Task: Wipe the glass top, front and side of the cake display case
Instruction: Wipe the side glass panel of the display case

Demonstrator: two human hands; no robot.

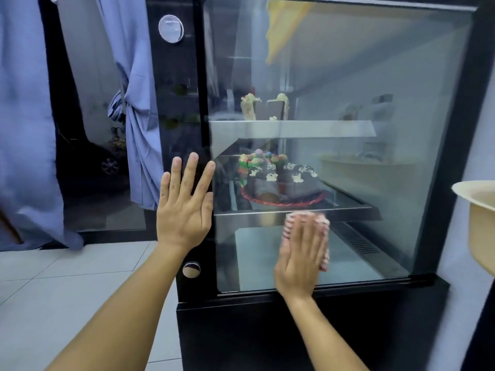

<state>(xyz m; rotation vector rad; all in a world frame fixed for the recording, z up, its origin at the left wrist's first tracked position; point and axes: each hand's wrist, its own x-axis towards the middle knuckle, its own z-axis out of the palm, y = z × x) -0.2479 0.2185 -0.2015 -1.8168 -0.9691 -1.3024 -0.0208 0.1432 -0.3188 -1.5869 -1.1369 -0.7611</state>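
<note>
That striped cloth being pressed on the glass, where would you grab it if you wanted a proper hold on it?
Probably by its top edge. The cloth lies flat against the glass pane under the right hand, so only its upper and right borders stick out past the fingers. Come from above and pinch that free upper border, since nothing can get behind it from the glass side.

A black-framed cake display case [452,145] is seen upright; a red-and-white cloth [322,231] is pressed against its lower glass.
</note>
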